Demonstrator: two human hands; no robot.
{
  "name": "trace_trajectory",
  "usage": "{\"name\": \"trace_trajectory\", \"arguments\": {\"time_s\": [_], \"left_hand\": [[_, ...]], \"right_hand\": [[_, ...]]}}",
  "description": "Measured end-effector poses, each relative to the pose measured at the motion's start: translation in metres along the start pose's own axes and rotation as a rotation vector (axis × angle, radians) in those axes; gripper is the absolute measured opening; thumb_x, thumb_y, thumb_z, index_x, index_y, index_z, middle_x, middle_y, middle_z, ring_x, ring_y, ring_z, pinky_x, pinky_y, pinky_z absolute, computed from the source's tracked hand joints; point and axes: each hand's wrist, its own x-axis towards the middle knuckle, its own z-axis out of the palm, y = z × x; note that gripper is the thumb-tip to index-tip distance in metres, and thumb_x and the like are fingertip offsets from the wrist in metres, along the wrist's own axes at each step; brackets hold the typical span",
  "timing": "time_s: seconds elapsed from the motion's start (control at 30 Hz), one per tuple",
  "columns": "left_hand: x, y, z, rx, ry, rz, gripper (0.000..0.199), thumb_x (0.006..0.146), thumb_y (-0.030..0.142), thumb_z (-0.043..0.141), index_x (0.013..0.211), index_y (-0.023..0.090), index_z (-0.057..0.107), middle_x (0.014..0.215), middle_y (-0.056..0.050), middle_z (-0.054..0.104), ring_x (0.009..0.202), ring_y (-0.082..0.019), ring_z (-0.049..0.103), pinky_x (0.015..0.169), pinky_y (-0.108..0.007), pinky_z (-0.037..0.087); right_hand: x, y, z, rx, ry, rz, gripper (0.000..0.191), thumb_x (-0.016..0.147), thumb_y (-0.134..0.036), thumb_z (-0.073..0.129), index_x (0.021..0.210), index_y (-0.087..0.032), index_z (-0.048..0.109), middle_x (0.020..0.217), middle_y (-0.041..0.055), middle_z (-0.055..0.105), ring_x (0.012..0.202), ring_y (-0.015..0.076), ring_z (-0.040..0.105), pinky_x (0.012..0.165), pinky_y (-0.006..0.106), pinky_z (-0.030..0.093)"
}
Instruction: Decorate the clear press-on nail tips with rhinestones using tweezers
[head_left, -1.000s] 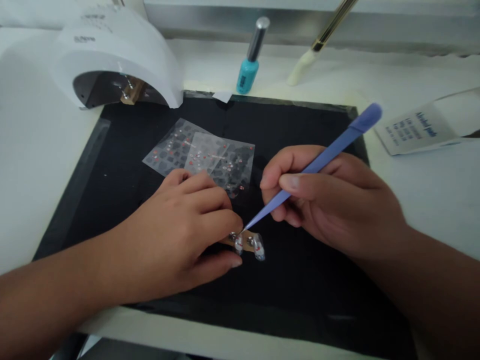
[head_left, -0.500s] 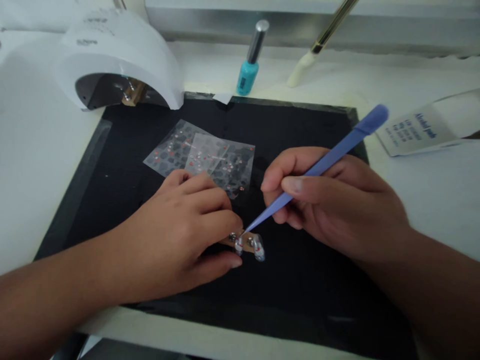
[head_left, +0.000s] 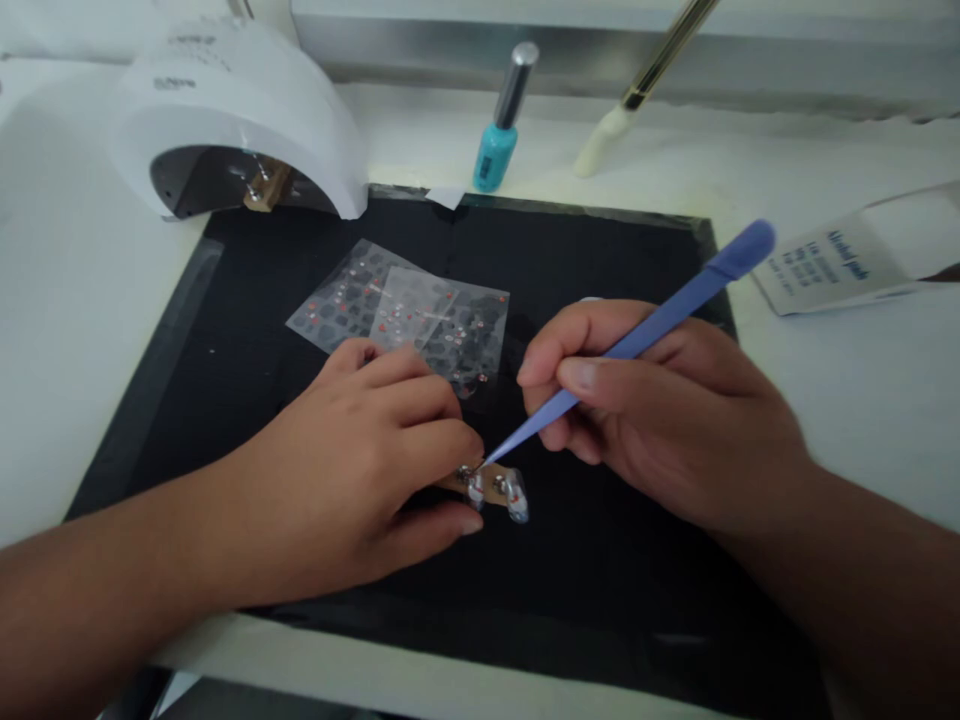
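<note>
My left hand (head_left: 375,460) grips a small wooden stand (head_left: 491,478) between thumb and fingers, its left part hidden. Two glossy nail tips with red and white marks show on it: one nail tip (head_left: 475,490) beside my fingertips, another nail tip (head_left: 517,497) at the right end. My right hand (head_left: 645,400) holds purple tweezers (head_left: 622,345) like a pen, their fine point touching or just above the nearer nail tip. Behind my left hand, two overlapping clear sticker sheets (head_left: 420,310) with small red and white designs lie on the black mat (head_left: 600,610).
A white lamp (head_left: 300,100) with a wooden block (head_left: 268,190) inside stands at the back left. Behind the mat are a turquoise bottle (head_left: 495,155) and a brush (head_left: 637,95) with a gold handle. An alcohol pads packet (head_left: 832,262) lies at the right.
My right hand and the tweezers have shifted slightly left and down, with the tip still by the nearer nail tip. My left hand has barely moved.
</note>
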Motion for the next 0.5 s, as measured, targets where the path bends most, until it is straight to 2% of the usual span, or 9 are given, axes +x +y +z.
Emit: {"name": "trace_trajectory", "arguments": {"time_s": [0.23, 0.5], "left_hand": [[0.0009, -0.0008, 0.0000, 0.004, 0.002, -0.003, 0.010, 0.092, 0.030, 0.063, 0.093, 0.021, 0.068, 0.090, -0.003, 0.068, 0.092, -0.023, 0.056, 0.082, -0.042, 0.033], [0.0012, -0.0007, -0.0003, 0.004, -0.005, -0.006, 0.009, 0.092, 0.031, 0.063, 0.094, 0.023, 0.067, 0.090, -0.001, 0.066, 0.092, -0.024, 0.056, 0.081, -0.042, 0.033]], "right_hand": [[-0.0014, 0.0000, 0.0017, 0.003, 0.025, 0.007, 0.012, 0.081, -0.028, 0.066, 0.072, -0.020, 0.066, 0.053, -0.0009, 0.058, 0.041, 0.0086, 0.047, 0.036, 0.022, 0.033], [-0.0042, -0.0005, 0.0021, 0.059, 0.077, -0.014, 0.007, 0.077, -0.019, 0.064, 0.071, -0.019, 0.068, 0.052, -0.0002, 0.060, 0.043, 0.0100, 0.051, 0.035, 0.021, 0.036]]}}
